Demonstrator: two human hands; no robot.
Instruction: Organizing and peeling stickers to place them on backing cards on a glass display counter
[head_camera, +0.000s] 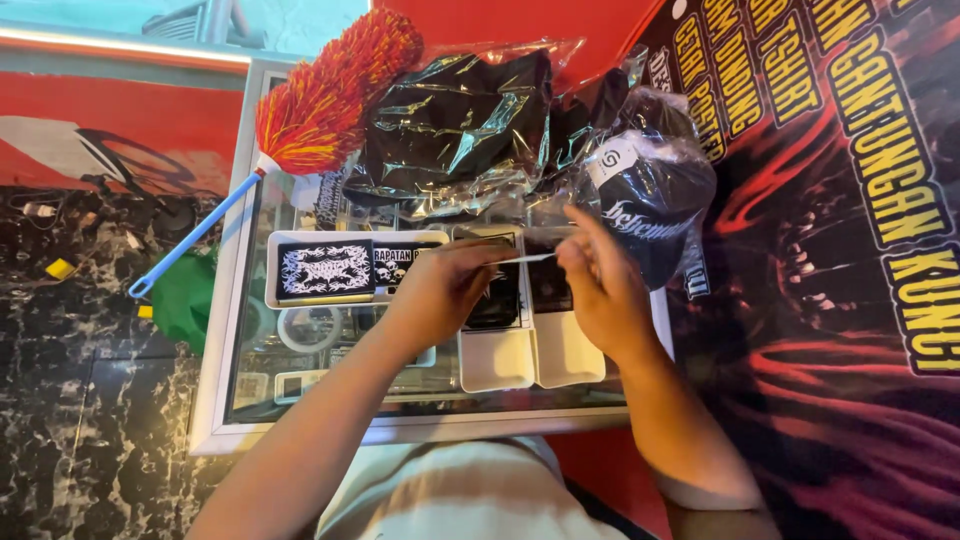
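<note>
Pinching a thin white strip (532, 258) between both hands, you hold it level above the glass-topped bench (300, 425), just over the white trays. Your left hand (440, 290) has its fingers (490, 252) closed on the strip's left end, thumb and forefinger pressed together. Your right hand (597, 285) has its fingers (578, 245) closed on the other end, the rest of that hand curled in toward the palm. The strip runs nearly straight between the two grips; what it is made of is too small to tell.

Below your hands, two narrow white trays (497, 358) lie side by side on the glass, each carrying a dark printed card at its far end. To their left, a wider white tray (272, 270) holds a black patch with a white spiky design (325, 270), and a second dark card sits just beside it. Under the glass you can see small items, among them a pale ring (308, 328).

Farther back on the bench lie black garments in clear plastic bags (455, 125), and at the right a dark cap wrapped in plastic (650, 190), close to your right hand. A red and yellow duster with a blue handle (320, 100) rests across the bench's left far corner, its handle reaching out over the dark marbled floor (60, 400). A dark banner with yellow lettering (840, 250) fills the right side.
</note>
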